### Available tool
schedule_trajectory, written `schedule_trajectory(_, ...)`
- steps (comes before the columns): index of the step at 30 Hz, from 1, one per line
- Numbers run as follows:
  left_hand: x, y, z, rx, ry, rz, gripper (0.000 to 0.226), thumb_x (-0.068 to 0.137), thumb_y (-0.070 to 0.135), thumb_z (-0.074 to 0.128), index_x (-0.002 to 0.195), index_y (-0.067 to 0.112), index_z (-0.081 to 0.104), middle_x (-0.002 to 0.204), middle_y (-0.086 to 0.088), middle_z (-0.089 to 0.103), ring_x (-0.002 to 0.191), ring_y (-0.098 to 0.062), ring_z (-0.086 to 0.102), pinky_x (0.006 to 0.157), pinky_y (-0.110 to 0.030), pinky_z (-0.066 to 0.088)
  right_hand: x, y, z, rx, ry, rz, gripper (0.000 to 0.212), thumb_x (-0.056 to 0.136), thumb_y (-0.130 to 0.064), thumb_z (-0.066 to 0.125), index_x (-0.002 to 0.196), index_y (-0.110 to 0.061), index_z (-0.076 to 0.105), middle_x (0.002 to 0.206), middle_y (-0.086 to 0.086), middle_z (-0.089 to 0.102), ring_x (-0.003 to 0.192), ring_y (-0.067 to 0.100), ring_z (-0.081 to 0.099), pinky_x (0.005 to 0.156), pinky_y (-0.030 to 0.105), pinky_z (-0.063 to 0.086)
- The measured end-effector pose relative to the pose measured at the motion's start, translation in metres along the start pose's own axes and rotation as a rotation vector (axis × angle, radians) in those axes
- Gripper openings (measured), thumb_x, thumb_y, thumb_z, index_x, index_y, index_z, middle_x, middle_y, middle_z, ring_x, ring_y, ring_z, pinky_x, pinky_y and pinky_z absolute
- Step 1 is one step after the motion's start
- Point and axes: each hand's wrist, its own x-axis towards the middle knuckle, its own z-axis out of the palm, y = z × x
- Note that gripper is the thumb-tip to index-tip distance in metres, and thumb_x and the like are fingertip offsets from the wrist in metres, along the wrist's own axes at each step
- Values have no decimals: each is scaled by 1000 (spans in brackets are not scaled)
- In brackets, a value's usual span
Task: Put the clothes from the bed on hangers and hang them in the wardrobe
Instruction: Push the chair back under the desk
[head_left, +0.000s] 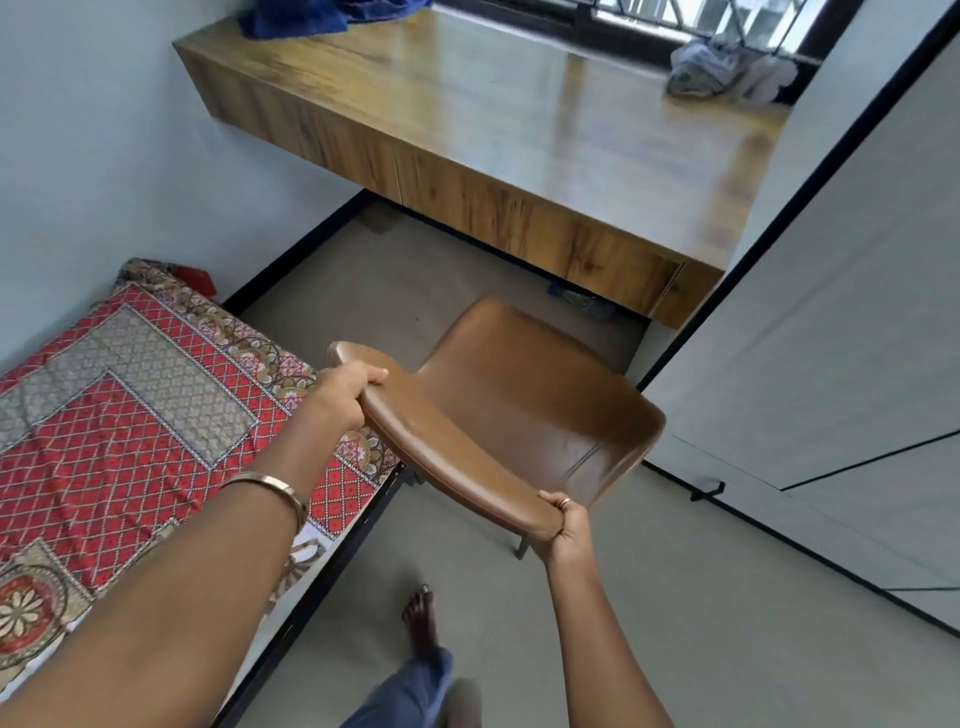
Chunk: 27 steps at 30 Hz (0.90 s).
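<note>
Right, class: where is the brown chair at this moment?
In the head view the brown chair stands centre frame on the floor, between the bed and the wardrobe door, its backrest gripped by the left hand and right hand.

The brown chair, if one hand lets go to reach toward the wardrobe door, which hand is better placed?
Probably the right hand. It grips the chair backrest's end nearest the wardrobe door, on that side. The left hand grips the end beside the bed, farther away.

A single head-worn view is given, aimed forward and steeply down from close above; the bed (130, 415) is seen left, the wardrobe (831, 338) right.
</note>
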Motion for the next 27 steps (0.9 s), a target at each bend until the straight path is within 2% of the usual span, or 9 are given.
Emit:
schedule_trajectory(6, 10, 27, 8, -45, 40, 153, 40, 61, -16, 68, 98, -5, 54, 95, -22, 64, 80, -33, 65, 63, -40, 56, 12, -7, 20, -9, -1, -16, 18, 74, 6, 35, 81, 0, 50, 52, 13, 61, 42, 26, 63, 37, 29, 52)
schedule_trajectory(9, 21, 43, 11, -82, 60, 202, 27, 62, -16, 68, 83, -3, 55, 89, -19, 63, 75, -30, 64, 57, -37, 53, 25, -12, 40, -6, 30, -12, 19, 79, 2, 34, 85, 1, 52, 60, 15, 63, 66, 34, 62, 40, 40, 53)
schedule_trajectory(10, 25, 50, 11, -92, 59, 211, 24, 62, -15, 69, 79, -3, 56, 90, -18, 63, 77, -31, 64, 62, -38, 54, 25, -14, 49, -66, 49, -25, 22, 79, -1, 36, 91, 3, 54, 70, 18, 65, 76, 36, 59, 47, 51, 54)
schedule_trajectory(12, 34, 63, 10, -124, 63, 221, 24, 61, -14, 70, 76, -3, 57, 91, -18, 64, 83, -33, 65, 75, -46, 57, 33, -20, 65, -105, 47, -31, 38, 69, -3, 40, 104, 4, 54, 89, 22, 65, 84, 42, 56, 87, 68, 43)
schedule_trajectory(16, 45, 85, 15, -174, 61, 227, 24, 62, -12, 71, 79, -3, 57, 92, -17, 63, 83, -31, 64, 81, -50, 55, 46, -39, 98, -163, 24, -35, 34, 64, -3, 38, 96, 2, 50, 88, 22, 62, 81, 48, 52, 111, 64, 19)
schedule_trajectory(17, 47, 90, 19, -198, 56, 232, 27, 62, -13, 71, 84, -5, 58, 95, -18, 63, 83, -31, 64, 80, -49, 56, 52, -46, 104, -156, 28, -42, 35, 63, -2, 38, 96, 2, 49, 94, 21, 59, 87, 46, 51, 113, 65, 10)
schedule_trajectory(19, 52, 102, 28, -245, 44, 251, 38, 61, -14, 70, 97, -9, 59, 98, -20, 63, 78, -27, 63, 71, -41, 57, 71, -61, 115, -74, -11, -46, 48, 57, 1, 42, 105, -1, 50, 103, 18, 58, 100, 42, 54, 114, 61, 18)
schedule_trajectory(22, 63, 122, 50, -282, 26, 278, 43, 61, -14, 69, 103, -10, 58, 91, -18, 61, 65, -21, 60, 55, -30, 51, 83, -87, 138, -39, -77, -24, 85, 59, 2, 39, 144, -3, 33, 144, 17, 41, 135, 38, 39, 112, 58, 26)
schedule_trajectory(27, 89, 155, 109, -290, 8, 260, 37, 60, -14, 68, 95, -7, 59, 85, -17, 61, 67, -23, 61, 59, -30, 53, 95, -145, 172, -92, -24, -101, 61, 63, 0, 36, 124, 4, 44, 123, 25, 52, 118, 47, 49, 104, 64, 33)
